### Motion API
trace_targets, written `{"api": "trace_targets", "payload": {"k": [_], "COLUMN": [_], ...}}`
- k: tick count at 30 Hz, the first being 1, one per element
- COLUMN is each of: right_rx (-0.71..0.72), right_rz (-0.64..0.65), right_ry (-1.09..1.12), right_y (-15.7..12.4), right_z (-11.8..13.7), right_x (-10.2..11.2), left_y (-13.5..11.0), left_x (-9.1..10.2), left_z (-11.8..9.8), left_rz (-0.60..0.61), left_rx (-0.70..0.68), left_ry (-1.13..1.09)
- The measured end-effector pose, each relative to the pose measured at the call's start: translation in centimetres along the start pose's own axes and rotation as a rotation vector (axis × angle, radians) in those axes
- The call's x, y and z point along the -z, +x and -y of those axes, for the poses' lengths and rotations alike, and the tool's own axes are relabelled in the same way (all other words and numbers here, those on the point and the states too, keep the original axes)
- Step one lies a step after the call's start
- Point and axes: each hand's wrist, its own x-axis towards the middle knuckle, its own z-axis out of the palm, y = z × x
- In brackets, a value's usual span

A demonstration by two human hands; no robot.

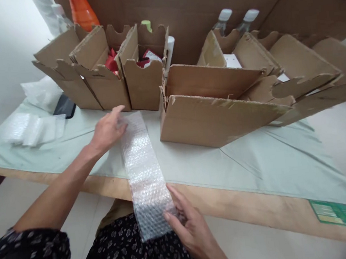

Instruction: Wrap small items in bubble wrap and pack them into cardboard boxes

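My right fingers [182, 199] clamp the long, clear bubble-wrap strip [143, 165] near me; lengthwise it reaches away to my parted left fingers [115, 112].

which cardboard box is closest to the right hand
The cardboard box immediately right of the bubble wrap strip: unlike the others, it stands forward, its broad side nearest the table's front edge and the right hand.
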Motion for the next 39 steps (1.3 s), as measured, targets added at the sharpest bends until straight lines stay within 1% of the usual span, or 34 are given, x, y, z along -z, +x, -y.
{"api": "trace_targets", "payload": {"k": [1, 2, 3, 4, 5, 6, 7, 9, 10, 11, 12, 13, 14, 17, 18, 20, 21, 23, 25, 27, 30, 32, 34, 35, 36, 37, 39], "right_rx": [-0.001, -0.005, -0.012, -0.024, -0.039, -0.061, -0.093, -0.149, -0.156, -0.143, -0.112, -0.069, -0.023, 0.083, 0.118, 0.190, 0.236, 0.357, 0.508, 0.642, 0.731, 0.749, 0.765, 0.771, 0.775, 0.772, 0.730], "right_rz": [0.005, 0.003, -0.002, -0.001, 0.007, 0.018, 0.038, 0.071, 0.075, 0.072, 0.067, 0.064, 0.061, 0.052, 0.028, -0.040, -0.079, -0.145, -0.157, -0.112, -0.012, 0.011, 0.000, -0.003, 0.001, 0.016, 0.069], "right_ry": [-0.020, -0.033, -0.034, -0.023, 0.001, 0.043, 0.104, 0.279, 0.374, 0.456, 0.512, 0.535, 0.531, 0.467, 0.441, 0.337, 0.240, -0.034, -0.341, -0.611, -0.890, -0.980, -0.991, -0.968, -0.930, -0.883, -0.777], "right_y": [0.4, 0.7, 0.8, 0.9, 0.8, 0.7, 0.6, 0.8, 1.2, 1.8, 2.5, 3.4, 4.4, 6.7, 7.2, 7.4, 7.2, 6.9, 7.0, 7.6, 9.1, 9.9, 10.3, 10.2, 10.1, 9.9, 9.6], "right_z": [0.0, 0.1, 0.1, 0.2, 0.3, 0.5, 0.7, 1.3, 1.7, 2.1, 2.6, 3.0, 3.5, 4.3, 4.4, 4.4, 4.3, 4.1, 4.1, 4.1, 4.0, 3.8, 3.6, 3.6, 3.7, 3.8, 4.3], "right_x": [-0.6, -0.9, -1.0, -1.0, -0.8, -0.7, -0.5, -0.3, -0.3, -0.4, -0.5, -0.7, -0.9, -1.2, -1.2, -0.9, -0.6, -0.1, 0.3, 0.4, -0.1, -0.4, -0.5, -0.5, -0.4, -0.3, 0.0], "left_y": [0.3, 0.1, -0.8, -2.3, -4.2, -6.4, -8.8, -13.1, -14.8, -16.0, -16.9, -17.2, -17.2, -15.6, -14.8, -13.5, -13.1, -12.7, -12.6, -12.6, -12.5, -12.7, -13.3, -13.8, -14.3, -14.8, -15.8], "left_x": [-0.8, -1.5, -2.0, -2.1, -1.8, -1.2, -0.4, 1.4, 2.2, 2.8, 3.0, 3.0, 2.6, 0.6, -0.1, -1.2, -1.6, -2.0, -2.3, -2.5, -2.9, -2.8, -2.3, -1.9, -1.5, -1.1, -0.7], "left_z": [0.0, 0.0, 0.0, -0.1, -0.2, -0.2, -0.3, -0.5, -0.6, -0.8, -1.0, -1.2, -1.4, -1.9, -2.0, -1.9, -1.8, -1.4, -1.1, -0.9, -0.7, -0.6, -0.7, -0.9, -1.0, -1.2, -1.6], "left_rz": [0.009, 0.001, -0.011, -0.016, 0.002, 0.046, 0.128, 0.316, 0.389, 0.436, 0.452, 0.432, 0.378, 0.166, 0.121, 0.101, 0.109, 0.118, 0.111, 0.118, 0.115, 0.030, -0.092, -0.126, -0.133, -0.115, -0.053], "left_rx": [-0.022, -0.054, -0.104, -0.167, -0.232, -0.284, -0.320, -0.347, -0.344, -0.330, -0.299, -0.240, -0.153, 0.134, 0.193, 0.226, 0.220, 0.207, 0.200, 0.193, 0.165, 0.110, 0.005, -0.063, -0.136, -0.204, -0.291], "left_ry": [0.032, 0.040, 0.016, -0.043, -0.134, -0.245, -0.367, -0.566, -0.633, -0.672, -0.681, -0.666, -0.636, -0.527, -0.494, -0.424, -0.387, -0.329, -0.299, -0.266, -0.191, -0.137, -0.108, -0.109, -0.119, -0.132, -0.158]}}
